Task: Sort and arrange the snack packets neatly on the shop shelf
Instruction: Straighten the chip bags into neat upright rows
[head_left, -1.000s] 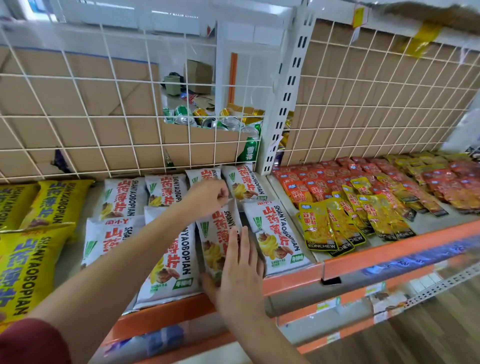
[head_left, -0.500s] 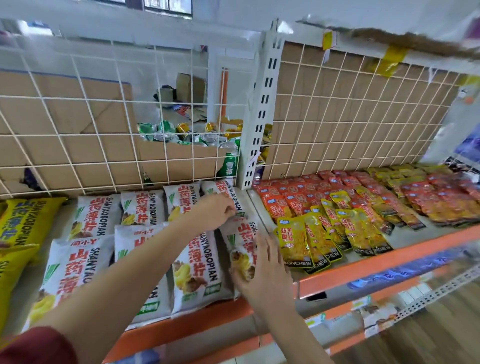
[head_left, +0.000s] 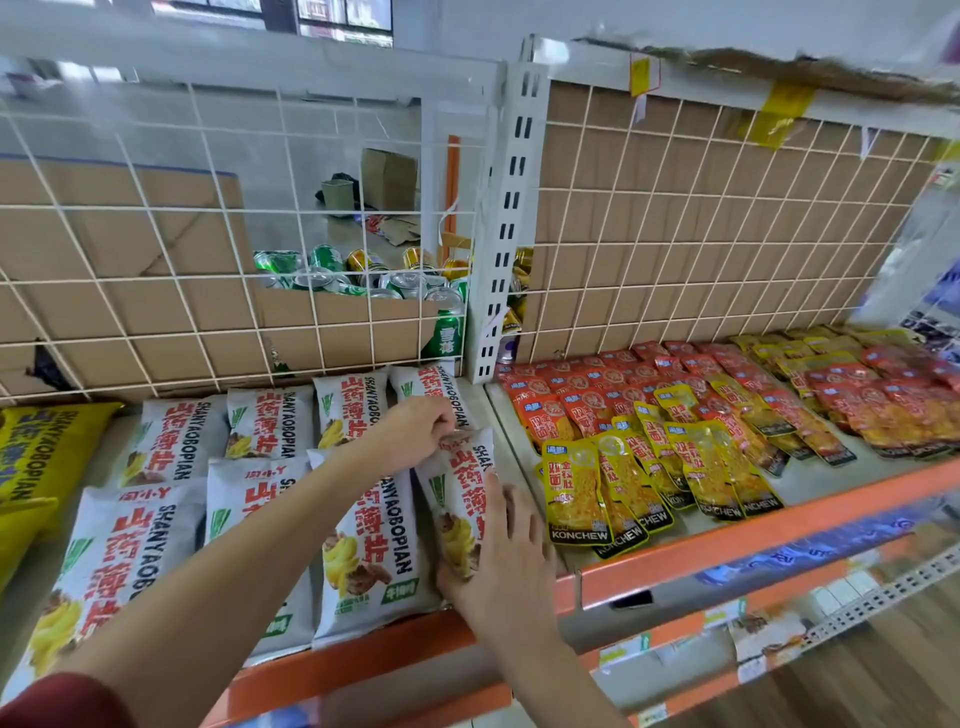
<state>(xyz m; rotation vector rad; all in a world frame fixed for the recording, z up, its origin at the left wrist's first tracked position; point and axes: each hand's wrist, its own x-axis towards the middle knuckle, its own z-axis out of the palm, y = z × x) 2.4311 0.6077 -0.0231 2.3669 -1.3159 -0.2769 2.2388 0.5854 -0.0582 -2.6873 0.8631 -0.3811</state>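
Note:
White snack packets with red lettering lie in two rows on the shelf (head_left: 675, 558). My left hand (head_left: 415, 431) pinches the top edge of the front-right white packet (head_left: 460, 499). My right hand (head_left: 506, 556) lies flat over that same packet's lower right side, at the shelf's orange front lip. Beside it lies another white packet (head_left: 374, 545), partly crossed by my left forearm. Further white packets (head_left: 270, 421) sit in the back row.
Yellow packets (head_left: 36, 457) lie at the far left. Small yellow Konchew sachets (head_left: 576, 499) and red sachets (head_left: 587, 400) fill the right bay. A white wire grid (head_left: 156, 249) backed with cardboard closes the rear; drink cans (head_left: 363, 275) stand behind it. A slotted upright post (head_left: 506, 218) divides the bays.
The held white packet has moved right, from the middle of the front row to the end by the bay divider. Both hands stayed on it. The camera shifted right.

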